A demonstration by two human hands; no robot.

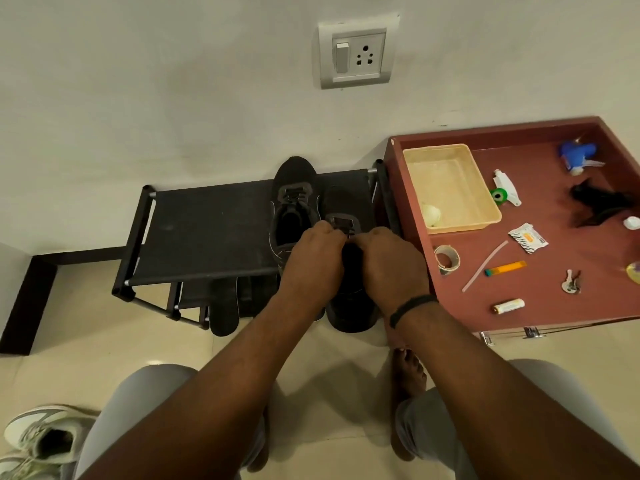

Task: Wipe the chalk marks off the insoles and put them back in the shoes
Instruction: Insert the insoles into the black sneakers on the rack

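Head view, grip: both hands meet over the near black shoe (349,306), at its opening and tongue.
Left hand (313,258): fingers curled down onto the shoe's left edge by the laces; it grips the shoe there, though the fingertips are hidden.
Right hand (389,261): fingers curled onto the shoe's right edge, just beside the left hand; it grips the shoe as well. A black wristband (412,308) sits on this wrist.
Near black shoe: directly under both hands, heel end toward the person, toe end on the black shoe rack (207,230). Whether its insole is inside cannot be told.
Second black shoe (294,202): just left of the grip and beyond it, upright on the rack, touching or nearly touching the left hand; its opening looks dark.
Loose insole (224,306): left of the grip and lower, lying by the rack's front edge, well apart from the hands. No chalk marks can be made out on it.
Red-brown table (554,299): right of the grip, holding a cream tray (450,188), a tape roll (446,259), a battery (509,305), keys (571,281) and a blue spray head (576,155).
White sneaker (45,438): far left of the grip, near the person, on the floor.
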